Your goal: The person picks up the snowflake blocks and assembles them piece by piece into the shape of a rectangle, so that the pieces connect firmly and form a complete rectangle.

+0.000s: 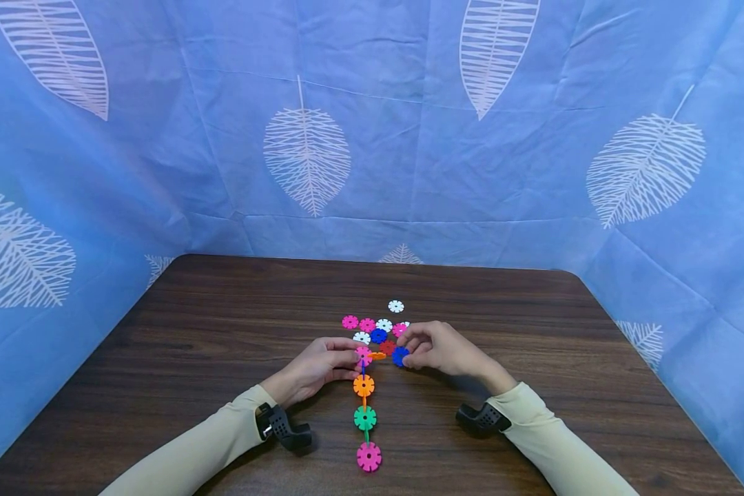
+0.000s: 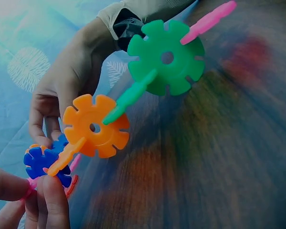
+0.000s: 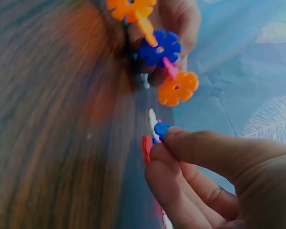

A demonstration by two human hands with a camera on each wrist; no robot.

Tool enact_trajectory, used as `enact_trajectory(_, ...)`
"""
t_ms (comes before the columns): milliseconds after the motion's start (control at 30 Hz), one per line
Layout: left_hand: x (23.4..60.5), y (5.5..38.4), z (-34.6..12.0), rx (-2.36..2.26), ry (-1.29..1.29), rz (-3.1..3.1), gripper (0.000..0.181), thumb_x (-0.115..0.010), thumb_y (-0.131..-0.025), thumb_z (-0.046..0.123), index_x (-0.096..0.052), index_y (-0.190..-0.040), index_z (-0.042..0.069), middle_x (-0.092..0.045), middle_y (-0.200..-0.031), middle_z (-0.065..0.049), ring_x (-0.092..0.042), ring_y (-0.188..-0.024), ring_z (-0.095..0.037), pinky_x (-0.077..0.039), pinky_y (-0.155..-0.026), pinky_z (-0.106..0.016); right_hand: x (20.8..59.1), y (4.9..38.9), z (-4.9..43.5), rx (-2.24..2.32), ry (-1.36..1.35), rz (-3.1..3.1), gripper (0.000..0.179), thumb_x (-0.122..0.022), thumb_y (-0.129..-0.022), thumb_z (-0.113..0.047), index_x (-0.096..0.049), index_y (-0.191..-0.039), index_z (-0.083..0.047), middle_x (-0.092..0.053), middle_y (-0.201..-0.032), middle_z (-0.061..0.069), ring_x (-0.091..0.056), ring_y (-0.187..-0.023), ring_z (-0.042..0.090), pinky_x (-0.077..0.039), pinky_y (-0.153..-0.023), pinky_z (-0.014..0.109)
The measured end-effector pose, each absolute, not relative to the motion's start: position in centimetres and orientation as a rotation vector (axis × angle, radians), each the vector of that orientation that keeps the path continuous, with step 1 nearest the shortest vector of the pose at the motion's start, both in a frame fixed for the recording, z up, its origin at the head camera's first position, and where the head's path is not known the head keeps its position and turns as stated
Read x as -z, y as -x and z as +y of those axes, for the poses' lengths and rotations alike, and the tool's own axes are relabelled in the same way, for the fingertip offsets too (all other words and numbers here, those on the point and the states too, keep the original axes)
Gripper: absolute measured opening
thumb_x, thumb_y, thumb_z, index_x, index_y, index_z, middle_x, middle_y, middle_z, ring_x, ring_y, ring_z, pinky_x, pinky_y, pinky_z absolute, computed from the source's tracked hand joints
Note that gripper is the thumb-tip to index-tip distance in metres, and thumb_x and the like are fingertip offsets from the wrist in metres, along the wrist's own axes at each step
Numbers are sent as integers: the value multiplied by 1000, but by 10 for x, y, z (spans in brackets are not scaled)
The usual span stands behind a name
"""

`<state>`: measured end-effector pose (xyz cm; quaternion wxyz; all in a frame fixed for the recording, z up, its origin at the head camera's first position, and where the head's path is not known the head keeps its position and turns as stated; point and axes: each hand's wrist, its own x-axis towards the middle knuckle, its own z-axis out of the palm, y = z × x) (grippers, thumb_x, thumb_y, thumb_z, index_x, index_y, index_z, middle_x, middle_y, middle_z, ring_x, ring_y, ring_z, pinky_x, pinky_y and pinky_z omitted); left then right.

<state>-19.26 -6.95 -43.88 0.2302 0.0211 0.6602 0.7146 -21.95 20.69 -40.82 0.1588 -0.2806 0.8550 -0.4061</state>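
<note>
A chain of notched plastic discs runs towards me in the head view, with a pink disc (image 1: 368, 457) at its near end, then a green disc (image 1: 365, 418) and an orange disc (image 1: 364, 386). Other discs slot edge-on between them. My left hand (image 1: 315, 368) pinches the pink disc (image 1: 362, 356) at the chain's far end, and from it an orange disc (image 1: 378, 355) juts right. Between thumb and fingers, my right hand (image 1: 445, 350) pinches a blue disc (image 1: 399, 356), slightly apart from that orange one. In the left wrist view, the green disc (image 2: 167, 58) hangs above the table.
Just beyond the hands lie loose discs, among them a red disc (image 1: 388, 346), a blue disc (image 1: 378, 336), a pink disc (image 1: 350, 322) and a white disc (image 1: 396, 306). They rest on a dark wooden table (image 1: 235, 296). A blue leaf-patterned cloth (image 1: 384, 158) hangs behind it.
</note>
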Motion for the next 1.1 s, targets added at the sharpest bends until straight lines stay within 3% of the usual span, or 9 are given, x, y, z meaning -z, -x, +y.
enact_trajectory(767, 438, 191, -70, -1944, -74, 1850, 36, -62, -101, 9, -61, -134, -5, -72, -111, -12, -70, -90, -15, -60, -88, -33, 411, 219, 201, 1393, 687, 2173, 33, -72, -95, -9, -63, -124, 4, -73, -104, 11, -74, -91, 25, -61, -83, 36)
enact_trajectory(1100, 440, 191, -71, -1943, -111, 1870, 33, -63, -100, 3, -62, -131, -9, -73, -107, -12, -70, -86, -15, -60, -87, -33, 418, 219, 196, 1448, 656, 2141, 32, -72, -95, -6, -62, -122, 8, -74, -99, 14, -74, -86, 22, -62, -81, 36)
